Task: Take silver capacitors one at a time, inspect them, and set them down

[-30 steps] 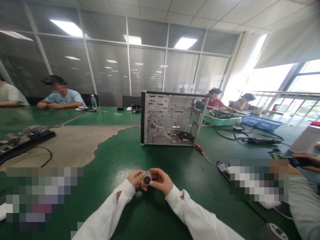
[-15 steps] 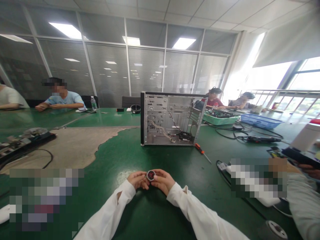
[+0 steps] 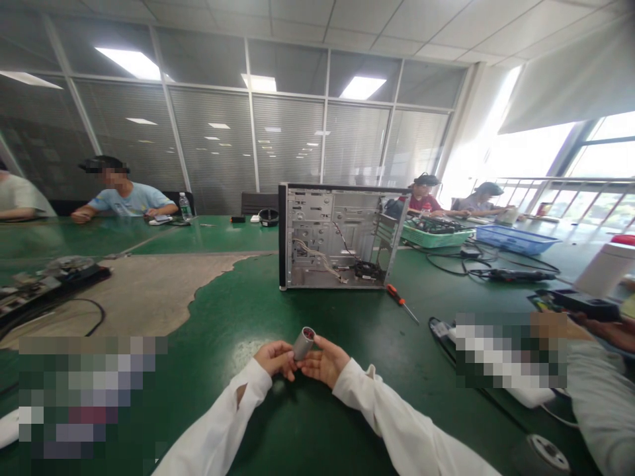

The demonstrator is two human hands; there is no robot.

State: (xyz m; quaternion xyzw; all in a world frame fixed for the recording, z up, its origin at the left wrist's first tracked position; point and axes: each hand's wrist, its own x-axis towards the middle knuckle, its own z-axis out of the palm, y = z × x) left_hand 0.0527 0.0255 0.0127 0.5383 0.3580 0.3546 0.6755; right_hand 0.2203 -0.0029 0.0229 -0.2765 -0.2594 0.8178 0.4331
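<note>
A small silver metal cylinder (image 3: 303,343) with a dark red end stands tilted up between my hands, just above the green tabletop. My left hand (image 3: 274,357) pinches its lower end from the left, and my right hand (image 3: 325,361) presses it from the right. White sleeves cover both forearms. Straight ahead stands an open computer case (image 3: 332,237) with its bare metal side and loose wires facing me. A screwdriver (image 3: 399,303) with a red-orange handle lies near its right corner.
The green table (image 3: 223,311) has a worn tan patch (image 3: 133,291) at left, with a circuit board assembly (image 3: 54,274) and cables on it. Baskets (image 3: 516,239) and a power tool (image 3: 516,275) lie at right. Several co-workers sit around; one person's hand (image 3: 608,334) is at far right.
The cylinder has turned from end-on towards me to tilted upright, showing its side. My hands have drawn slightly lower and apart beneath it.
</note>
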